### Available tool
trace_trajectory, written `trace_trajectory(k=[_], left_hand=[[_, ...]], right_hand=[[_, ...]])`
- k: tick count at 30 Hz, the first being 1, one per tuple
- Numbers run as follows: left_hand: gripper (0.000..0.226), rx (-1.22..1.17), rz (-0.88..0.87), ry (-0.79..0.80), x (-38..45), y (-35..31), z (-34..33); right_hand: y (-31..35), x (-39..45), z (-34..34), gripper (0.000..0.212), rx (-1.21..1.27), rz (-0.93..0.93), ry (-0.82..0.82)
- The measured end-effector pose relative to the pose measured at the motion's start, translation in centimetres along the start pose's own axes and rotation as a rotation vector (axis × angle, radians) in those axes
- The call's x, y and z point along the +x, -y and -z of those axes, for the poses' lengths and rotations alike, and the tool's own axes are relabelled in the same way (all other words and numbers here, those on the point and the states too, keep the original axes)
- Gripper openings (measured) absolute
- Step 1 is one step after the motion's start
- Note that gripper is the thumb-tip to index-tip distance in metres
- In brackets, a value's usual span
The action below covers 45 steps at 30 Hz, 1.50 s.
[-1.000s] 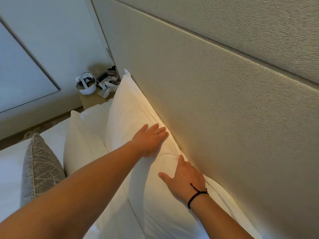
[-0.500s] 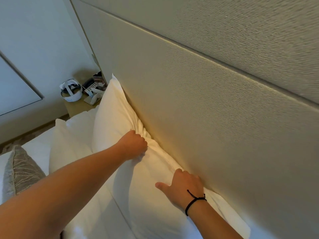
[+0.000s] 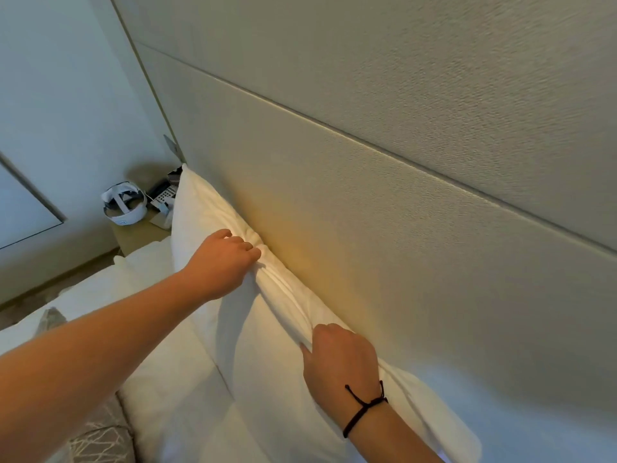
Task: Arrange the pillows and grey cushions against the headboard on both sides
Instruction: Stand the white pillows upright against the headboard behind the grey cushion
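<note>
A large white pillow (image 3: pixel 267 349) stands on edge against the beige padded headboard (image 3: pixel 384 212). My left hand (image 3: pixel 223 262) is shut on the pillow's top edge, bunching the fabric there. My right hand (image 3: pixel 337 362), with a black cord on its wrist, pinches the same top edge nearer to me. A second white pillow (image 3: pixel 180 389) leans in front of the first. A grey patterned cushion (image 3: pixel 100 439) lies at the bottom left, mostly hidden by my left forearm.
A wooden nightstand (image 3: pixel 140 233) beyond the pillows holds a white headset (image 3: pixel 124 203) and a telephone (image 3: pixel 163 195). A pale wall (image 3: pixel 66 95) rises at the left. White bedding (image 3: pixel 83 295) spreads under my left arm.
Both hands went from lying flat on the pillow to gripping its top edge. The view shifted closer, and the grey cushion slid down to the frame's bottom left.
</note>
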<state>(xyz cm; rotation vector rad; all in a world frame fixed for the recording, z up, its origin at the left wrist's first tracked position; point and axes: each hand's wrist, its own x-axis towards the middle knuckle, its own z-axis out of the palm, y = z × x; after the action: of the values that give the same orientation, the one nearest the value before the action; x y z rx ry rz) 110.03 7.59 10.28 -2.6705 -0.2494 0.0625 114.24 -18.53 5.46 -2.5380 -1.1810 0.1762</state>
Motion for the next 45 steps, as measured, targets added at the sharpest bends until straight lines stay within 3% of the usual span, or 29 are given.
trace_trajectory(k=[3,6,11,16,18,21,25,30,33,35,38,41,45], left_hand=[[0.01,-0.014,0.061,0.034,0.4,-1.2,0.1],[0.018,-0.059,0.118,0.107,0.3,-3.2,-0.5],[0.048,-0.342,-0.09,0.26,0.2,-6.0,-0.3],[0.038,-0.758,-0.149,0.49,1.8,-9.0,2.8],[0.037,-0.756,-0.177,0.515,2.3,-9.9,3.7],[0.039,-0.66,-0.226,0.393,2.8,-10.4,4.6],[0.017,-0.793,-0.194,0.246,3.3,-9.8,5.1],[0.013,-0.68,-0.212,0.174,3.0,-9.4,4.5],[0.018,-0.567,-0.139,-0.004,3.1,-9.4,4.5],[0.019,-0.454,-0.085,-0.17,3.5,-9.8,4.6],[0.02,-0.314,-0.051,-0.268,3.5,-10.8,4.1],[0.021,-0.31,-0.033,-0.173,3.1,-11.2,2.7],[0.027,-0.354,-0.032,-0.068,2.3,-10.2,0.7]], right_hand=[[-0.6,0.0,0.8,0.033,-0.031,-0.068,0.024],[-1.2,-0.4,0.9,0.042,-0.037,-0.122,0.176],[-3.4,-1.7,3.3,0.071,0.028,-0.238,0.208],[-5.5,-2.8,7.6,0.025,0.144,-0.264,0.228],[-6.2,-4.3,9.0,0.029,0.134,-0.23,0.242],[-7.5,-7.2,10.6,0.039,0.072,-0.2,0.211],[-9.8,-11.7,12.2,0.036,0.143,-0.223,0.083],[-11.4,-16.0,12.9,0.032,0.33,-0.285,-0.241],[-11.3,-16.5,12.4,0.037,0.189,-0.249,-0.414],[-11.4,-15.9,11.6,0.03,0.037,-0.241,-0.438],[-11.9,-14.7,9.6,0.025,-0.174,-0.357,-0.218],[-12.1,-14.4,7.0,0.025,-0.189,-0.415,0.084],[-12.2,-13.9,6.5,0.035,-0.224,-0.446,0.164]])
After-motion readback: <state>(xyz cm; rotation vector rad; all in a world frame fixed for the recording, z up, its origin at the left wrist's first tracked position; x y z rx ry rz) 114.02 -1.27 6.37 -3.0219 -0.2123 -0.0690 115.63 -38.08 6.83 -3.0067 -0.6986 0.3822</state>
